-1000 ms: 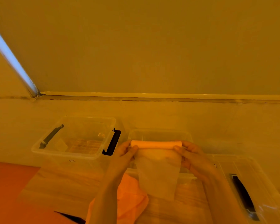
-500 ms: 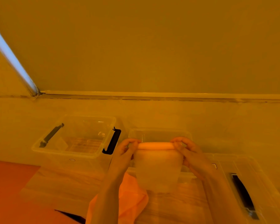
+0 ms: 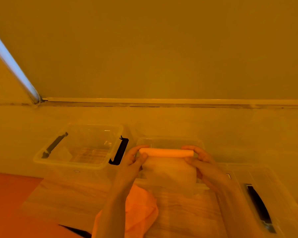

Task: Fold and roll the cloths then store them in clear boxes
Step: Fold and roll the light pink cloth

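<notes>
There is a single view, from a wide-angle camera worn on the person's head. It faces forward and somewhat down, across a pale wood-grain tabletop (image 3: 179, 210) toward a plain wall (image 3: 162, 48), which fills the whole upper half of the picture. The camera sits close to the work: the left hand (image 3: 132, 162) and right hand (image 3: 203, 160) reach up from the bottom edge and meet near the centre, at arm's length. The wide lens bends straight edges near the borders. An open clear plastic box with black clip handles (image 3: 46, 160) lies at middle left, near the wall. No second view shares the scene.
</notes>
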Motion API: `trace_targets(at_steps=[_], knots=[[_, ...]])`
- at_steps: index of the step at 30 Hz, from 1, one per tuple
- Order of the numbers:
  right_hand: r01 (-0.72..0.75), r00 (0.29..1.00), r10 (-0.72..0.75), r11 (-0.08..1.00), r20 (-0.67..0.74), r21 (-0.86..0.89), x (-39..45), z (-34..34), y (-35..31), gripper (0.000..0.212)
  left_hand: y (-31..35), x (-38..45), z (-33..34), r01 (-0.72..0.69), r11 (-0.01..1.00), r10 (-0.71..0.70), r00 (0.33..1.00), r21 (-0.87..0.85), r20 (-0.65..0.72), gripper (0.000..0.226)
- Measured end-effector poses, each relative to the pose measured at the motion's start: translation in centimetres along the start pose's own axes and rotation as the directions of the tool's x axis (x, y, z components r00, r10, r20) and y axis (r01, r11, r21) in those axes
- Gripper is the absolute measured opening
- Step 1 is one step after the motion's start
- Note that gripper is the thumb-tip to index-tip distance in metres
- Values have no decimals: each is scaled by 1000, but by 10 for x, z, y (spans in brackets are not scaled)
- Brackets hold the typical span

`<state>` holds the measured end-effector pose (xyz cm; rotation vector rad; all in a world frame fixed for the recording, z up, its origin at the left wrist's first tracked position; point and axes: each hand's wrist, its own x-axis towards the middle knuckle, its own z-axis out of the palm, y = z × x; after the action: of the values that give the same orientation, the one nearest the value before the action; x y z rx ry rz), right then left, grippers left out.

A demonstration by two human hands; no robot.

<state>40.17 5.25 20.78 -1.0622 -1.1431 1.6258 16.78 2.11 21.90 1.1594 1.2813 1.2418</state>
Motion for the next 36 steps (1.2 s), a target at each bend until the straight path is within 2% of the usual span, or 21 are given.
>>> trace_targets(at_steps=[3,6,8,11,13,19,22,24,29,31,34,36], knots=[[9,1000,-9,1000,-10,22,0,3,-1,12,-1,1,-2,6,1000,-6,1000,-27,-17,20],[33,999,-33,999,-13,7,1,6,-1,10,1,0,-1,-27,1000,28,998,17,-64,19],[34,999,-34,999,-19,-7,1,6,1,16,1,1,-2,-31,998,35,997,45,-73,19],[-1,1000,1,1000,-21,-5,2,2,3,38,-1,0,-4,15,999,-13,998,31,-67,21],[-17,1000,17,1000,6,-6,1,0,3,39,0,-2,-5,33,999,-31,999,39,-39,21],[10,1000,-10,1000,-3,21,-3,4,2,26,-1,-6,-8,-4,998,3,1000,68,16,26],[12,1000,-12,1000,-21,4,-4,8,2,26,2,-9,-7,-14,998,15,1000,58,-9,24],[15,999,-14,1000,-35,25,-5,13,0,13,2,-10,-10,-16,999,17,1000,34,-22,21],[37,994,-41,998,-102,-46,-2,22,2,3,5,-14,-10,-14,1000,14,997,3,-78,19],[26,993,-33,998,-109,-65,-1,22,3,8,5,-14,-9,-22,1000,23,994,12,-108,18],[0,996,-5,998,-92,-57,-2,22,2,30,6,-13,-9,48,997,-56,990,-64,-130,15],[2,999,-5,999,-52,-51,-4,22,0,29,7,-14,-10,61,997,-67,990,-53,-121,18]])
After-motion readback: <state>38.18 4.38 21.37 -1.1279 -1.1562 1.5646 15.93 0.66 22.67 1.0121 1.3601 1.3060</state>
